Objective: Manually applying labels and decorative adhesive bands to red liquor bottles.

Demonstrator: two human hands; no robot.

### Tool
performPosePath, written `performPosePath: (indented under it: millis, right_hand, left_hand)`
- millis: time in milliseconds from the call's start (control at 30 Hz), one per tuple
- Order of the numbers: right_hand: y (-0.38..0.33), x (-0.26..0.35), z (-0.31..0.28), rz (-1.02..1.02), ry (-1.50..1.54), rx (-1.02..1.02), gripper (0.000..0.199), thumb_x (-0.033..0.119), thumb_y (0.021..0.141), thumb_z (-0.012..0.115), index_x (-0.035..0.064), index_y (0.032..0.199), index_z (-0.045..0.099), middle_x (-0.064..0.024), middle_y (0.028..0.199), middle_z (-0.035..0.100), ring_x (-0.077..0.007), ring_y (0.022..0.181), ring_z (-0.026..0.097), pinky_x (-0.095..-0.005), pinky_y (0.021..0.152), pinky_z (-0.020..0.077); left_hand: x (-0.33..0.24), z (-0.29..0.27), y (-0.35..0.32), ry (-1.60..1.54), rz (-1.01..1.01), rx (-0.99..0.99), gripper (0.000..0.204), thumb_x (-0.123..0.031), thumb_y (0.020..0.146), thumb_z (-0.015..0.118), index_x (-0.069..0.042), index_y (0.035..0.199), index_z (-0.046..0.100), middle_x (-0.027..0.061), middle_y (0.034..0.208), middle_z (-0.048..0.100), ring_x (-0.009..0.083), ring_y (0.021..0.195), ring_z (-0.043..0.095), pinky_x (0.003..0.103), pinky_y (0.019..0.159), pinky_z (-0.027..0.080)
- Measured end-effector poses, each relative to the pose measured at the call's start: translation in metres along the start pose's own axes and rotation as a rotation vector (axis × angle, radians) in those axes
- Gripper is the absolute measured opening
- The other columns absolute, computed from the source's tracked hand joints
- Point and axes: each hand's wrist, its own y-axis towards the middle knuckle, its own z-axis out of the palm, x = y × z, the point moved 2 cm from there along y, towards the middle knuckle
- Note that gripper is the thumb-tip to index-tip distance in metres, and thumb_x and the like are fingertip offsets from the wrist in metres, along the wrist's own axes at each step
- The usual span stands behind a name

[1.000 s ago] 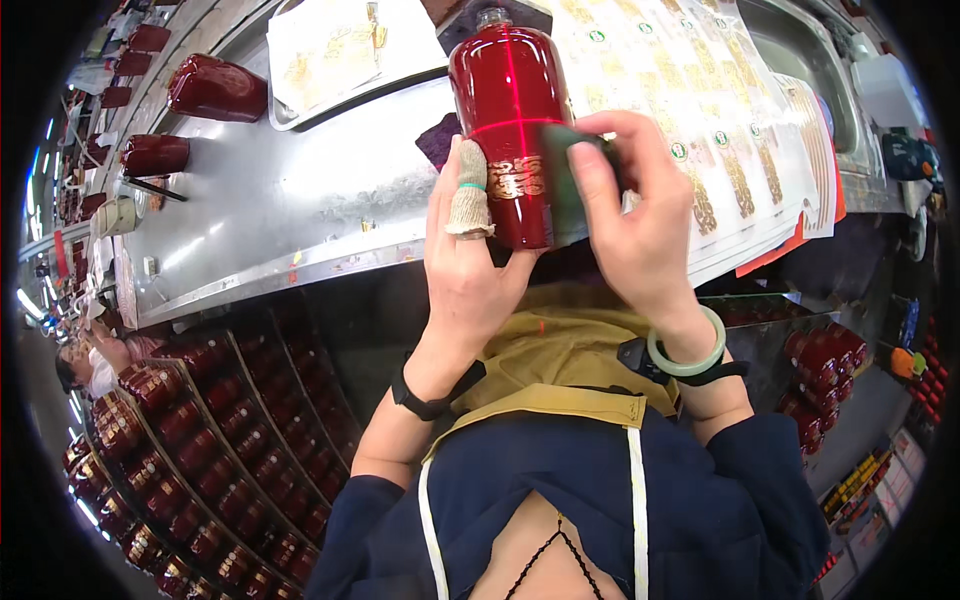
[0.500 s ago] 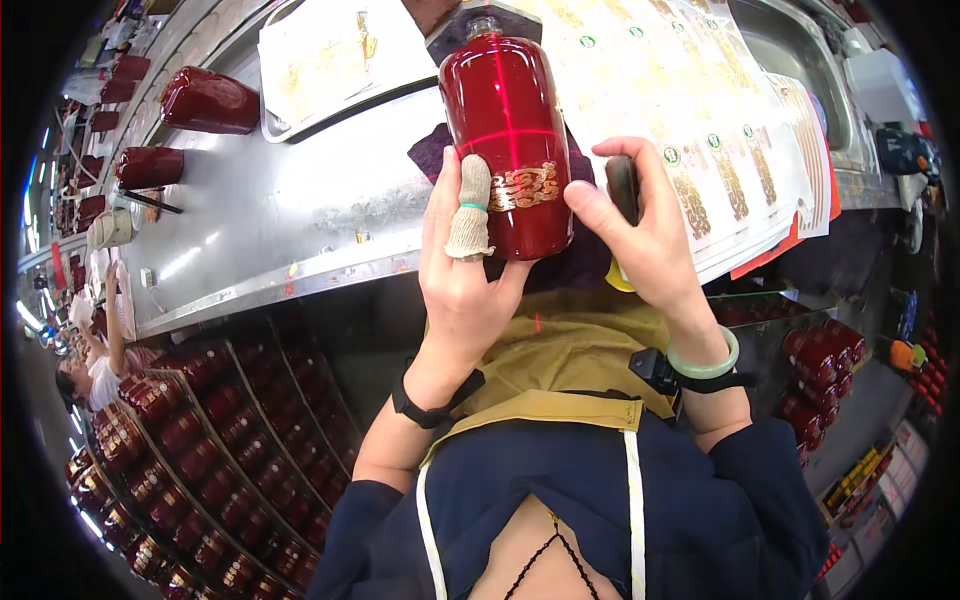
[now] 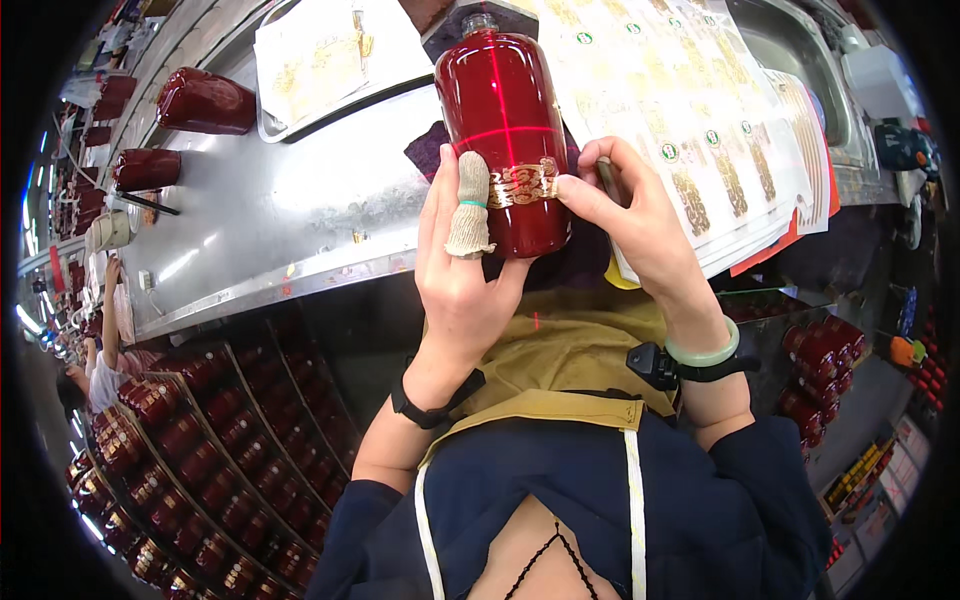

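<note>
A glossy dark-red glass bottle [image 3: 500, 90] lies with its clear neck pointing away from me and its base toward me. A gold scrollwork decal [image 3: 522, 184] sits across its lower part, and a red laser cross falls on the glass above it. Wrapped around the bottle's left side and base is my left hand [image 3: 455, 270], a knitted finger cover on one finger. My right hand [image 3: 640, 205] presses its thumb on the decal's right end. Its curled fingers hold a small dark flat piece [image 3: 606, 178], seen nearly edge-on; its kind I cannot make out.
Sheets of gold decals [image 3: 690, 110] lie right of the bottle. A tray [image 3: 330, 60] with a white sheet stands at the back left, with red bottles [image 3: 205, 100] beside it on the metal table [image 3: 300, 200]. Racks of red bottles [image 3: 200, 450] fill the lower left; a person [image 3: 110, 355] is beyond.
My right thumb has moved left onto the decal, and the dark piece has turned more edge-on. The bottle has shifted very slightly; my left hand keeps its hold.
</note>
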Motion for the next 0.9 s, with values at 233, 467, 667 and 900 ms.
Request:
performPosePath:
  millis: [233,467,667,900]
  right_hand:
    - [-0.006,0.009,0.005,-0.088,-0.018,-0.05,0.032,0.027,0.101,0.071,0.0029,0.117,0.056,0.0021,0.091,0.051,-0.0064,0.082,0.045,-0.0238,0.075,0.0418]
    - [-0.009,0.005,0.006,-0.181,-0.029,-0.132,0.02,0.011,0.107,0.054,0.0019,0.124,0.051,-0.0024,0.101,0.053,-0.0078,0.091,0.047,-0.0251,0.083,0.0423]
    - [-0.014,0.002,0.007,-0.184,-0.117,-0.197,0.018,0.01,0.107,0.053,0.0013,0.123,0.051,-0.0042,0.104,0.057,-0.009,0.095,0.052,-0.0248,0.087,0.0446]
    - [-0.021,0.002,0.016,-0.172,-0.02,-0.151,0.019,0.012,0.108,0.053,0.0009,0.124,0.051,-0.0053,0.107,0.059,-0.0094,0.096,0.054,-0.0261,0.088,0.0457]
  left_hand:
    - [-0.007,-0.002,0.005,0.112,0.037,0.017,0.075,-0.006,0.065,0.091,0.011,0.132,0.061,0.0335,0.147,0.052,0.048,0.13,0.057,0.049,0.104,0.052]
    - [-0.007,-0.002,0.006,0.121,0.063,-0.003,0.073,-0.006,0.065,0.09,0.011,0.13,0.062,0.0324,0.146,0.054,0.0471,0.13,0.058,0.048,0.104,0.052]
    - [-0.005,-0.001,0.003,0.105,0.066,-0.012,0.076,-0.004,0.064,0.09,0.01,0.133,0.062,0.0325,0.147,0.053,0.0471,0.131,0.057,0.048,0.105,0.052]
    - [-0.002,-0.001,0.002,0.071,0.048,-0.022,0.085,-0.004,0.066,0.09,0.007,0.143,0.056,0.0297,0.148,0.054,0.0443,0.132,0.058,0.046,0.105,0.052]
